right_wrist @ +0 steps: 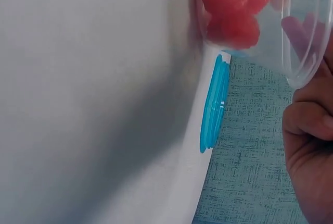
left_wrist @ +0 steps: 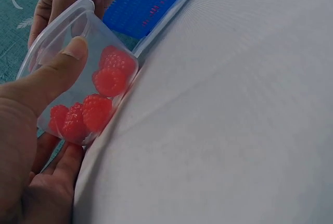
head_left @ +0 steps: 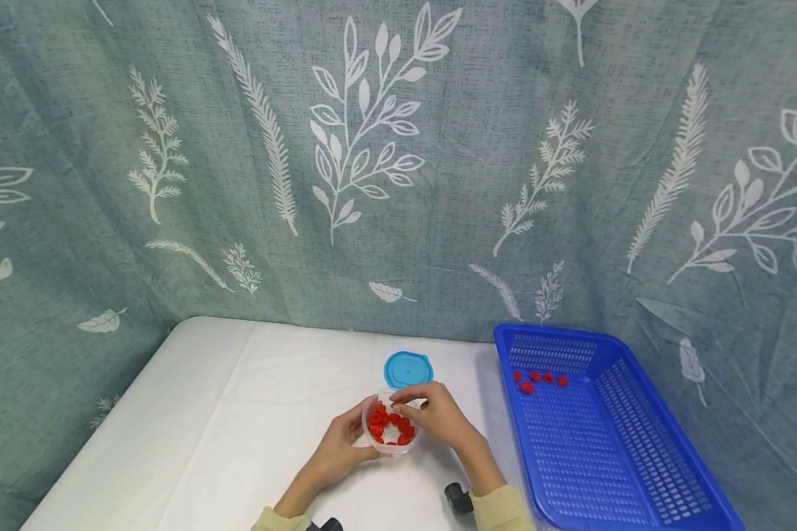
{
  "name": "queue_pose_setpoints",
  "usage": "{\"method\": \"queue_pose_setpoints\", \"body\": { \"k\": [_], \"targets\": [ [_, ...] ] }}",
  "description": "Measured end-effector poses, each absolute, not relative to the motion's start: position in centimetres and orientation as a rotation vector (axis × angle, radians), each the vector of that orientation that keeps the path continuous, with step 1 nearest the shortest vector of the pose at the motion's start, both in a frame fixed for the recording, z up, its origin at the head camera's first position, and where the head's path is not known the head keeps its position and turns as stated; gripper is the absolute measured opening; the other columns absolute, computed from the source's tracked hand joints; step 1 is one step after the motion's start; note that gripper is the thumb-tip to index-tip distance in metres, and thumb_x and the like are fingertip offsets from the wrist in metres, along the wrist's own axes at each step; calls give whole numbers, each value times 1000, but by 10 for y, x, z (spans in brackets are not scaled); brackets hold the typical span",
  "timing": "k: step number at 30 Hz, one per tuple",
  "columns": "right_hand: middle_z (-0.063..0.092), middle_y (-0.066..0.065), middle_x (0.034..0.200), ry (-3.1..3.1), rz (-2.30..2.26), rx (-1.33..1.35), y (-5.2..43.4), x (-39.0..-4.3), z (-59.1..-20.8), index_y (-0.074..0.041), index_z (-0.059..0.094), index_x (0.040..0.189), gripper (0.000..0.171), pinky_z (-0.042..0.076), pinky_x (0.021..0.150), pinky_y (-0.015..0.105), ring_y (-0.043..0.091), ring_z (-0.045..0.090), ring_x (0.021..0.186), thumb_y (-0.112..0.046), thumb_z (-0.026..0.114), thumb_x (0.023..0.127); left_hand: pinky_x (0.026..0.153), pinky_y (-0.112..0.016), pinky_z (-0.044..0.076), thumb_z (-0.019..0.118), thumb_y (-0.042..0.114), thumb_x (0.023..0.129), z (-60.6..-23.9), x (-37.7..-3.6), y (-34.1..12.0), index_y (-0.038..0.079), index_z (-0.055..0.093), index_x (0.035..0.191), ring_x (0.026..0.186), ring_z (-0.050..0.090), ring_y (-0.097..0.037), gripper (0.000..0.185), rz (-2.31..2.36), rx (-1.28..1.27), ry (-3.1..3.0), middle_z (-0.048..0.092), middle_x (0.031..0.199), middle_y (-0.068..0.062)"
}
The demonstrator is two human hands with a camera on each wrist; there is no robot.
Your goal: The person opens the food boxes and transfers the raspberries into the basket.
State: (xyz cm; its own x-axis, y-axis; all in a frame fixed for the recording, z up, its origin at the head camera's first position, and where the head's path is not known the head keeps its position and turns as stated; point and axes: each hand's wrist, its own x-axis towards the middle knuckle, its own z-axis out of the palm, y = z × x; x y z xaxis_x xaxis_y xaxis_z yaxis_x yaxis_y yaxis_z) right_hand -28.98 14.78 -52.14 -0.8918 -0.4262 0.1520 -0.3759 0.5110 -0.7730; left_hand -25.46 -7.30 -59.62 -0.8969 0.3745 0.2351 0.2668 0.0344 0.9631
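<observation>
The left hand [head_left: 337, 448] grasps a clear plastic tub [left_wrist: 100, 37], its thumb pressed along the smooth, translucent wall and its other fingers bent around the far side. The right hand [head_left: 443, 417] is bent over the mouth of the tub with its fingertips inside the rim; whether they pinch anything cannot be told. The tub is round, with a ridged, rolled lip, and stands over the white cloth in front of the person, its opening facing up. Inside lie red raspberries [left_wrist: 110, 82], plump and bumpy with tight beads, glossy where the light strikes, several touching one another along the bottom and wall. Just beyond the tub a bright blue lid [head_left: 408, 369] lies flat on the cloth, a thin disc with a stepped edge and a small tab. To the right stands a deep blue plastic basket [head_left: 587, 450], rectangular with rounded corners, its floor and sides pierced by rows of small slots; five red berries [head_left: 527, 388] sit in its far left corner. The white cloth [head_left: 239, 420] is matte, with faint fold lines, and behind it hangs a grey-green curtain [head_left: 452, 192] of woven look, printed with white leaf sprigs. Pale yellow sleeves [head_left: 502, 509] end at both wrists.
</observation>
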Motion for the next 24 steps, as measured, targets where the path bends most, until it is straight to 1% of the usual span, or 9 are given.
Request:
{"method": "queue_pose_setpoints", "body": {
  "k": [4,9,13,16,17,19,20,24],
  "targets": [
    [78,-2,103,2683,-1291,-718,149,-295,-521,-15,81,106,15,51,74,27,16,68,102,-16,75,93,116,-30,40,85,13,83,-596,-255,-71,5,37,156,145,42,-34,88,2021,703,2190,44,158,-15],
    [78,-2,106,2672,-1231,-759,152,-300,-526,-16,80,109,17,52,78,30,20,68,108,-18,75,93,117,-29,38,85,13,83,-597,-256,-70,5,36,157,147,40,-33,89,2031,695,2157,42,159,-14],
    [76,-2,115,2639,-1149,-819,151,-300,-523,-16,78,117,24,58,88,38,22,65,118,-20,75,93,116,-26,39,85,12,83,-597,-256,-71,4,36,157,147,40,-33,89,2043,684,2155,42,159,-14],
    [74,-4,121,2656,-1022,-873,149,-299,-519,-19,76,122,29,58,94,40,20,64,119,-16,75,93,116,-24,39,85,12,83,-598,-257,-72,4,35,157,148,39,-33,90,2041,679,2161,41,159,-15],
    [73,-5,123,2664,-978,-892,149,-299,-519,-20,76,123,31,58,94,38,18,64,118,-15,75,93,116,-24,38,85,12,83,-598,-257,-72,4,35,157,148,39,-32,90,2038,671,2162,41,159,-14],
    [72,-6,125,2683,-897,-924,148,-298,-518,-23,75,125,34,56,89,33,14,64,110,-13,75,92,115,-25,39,85,13,83,-598,-256,-73,4,35,157,147,39,-33,90,2030,676,2166,41,159,-14],
    [72,-7,125,2689,-869,-929,148,-298,-517,-23,74,126,36,55,84,29,12,63,101,-12,75,92,115,-25,39,85,12,83,-598,-256,-73,4,35,157,147,39,-32,90,2028,670,2166,42,159,-14],
    [73,-5,123,2713,-778,-944,146,-296,-516,-23,73,127,38,48,71,23,10,57,84,-13,76,91,116,-27,39,85,12,82,-597,-256,-74,6,36,157,147,40,-31,90,2021,664,2165,42,159,-13]
  ]
}}
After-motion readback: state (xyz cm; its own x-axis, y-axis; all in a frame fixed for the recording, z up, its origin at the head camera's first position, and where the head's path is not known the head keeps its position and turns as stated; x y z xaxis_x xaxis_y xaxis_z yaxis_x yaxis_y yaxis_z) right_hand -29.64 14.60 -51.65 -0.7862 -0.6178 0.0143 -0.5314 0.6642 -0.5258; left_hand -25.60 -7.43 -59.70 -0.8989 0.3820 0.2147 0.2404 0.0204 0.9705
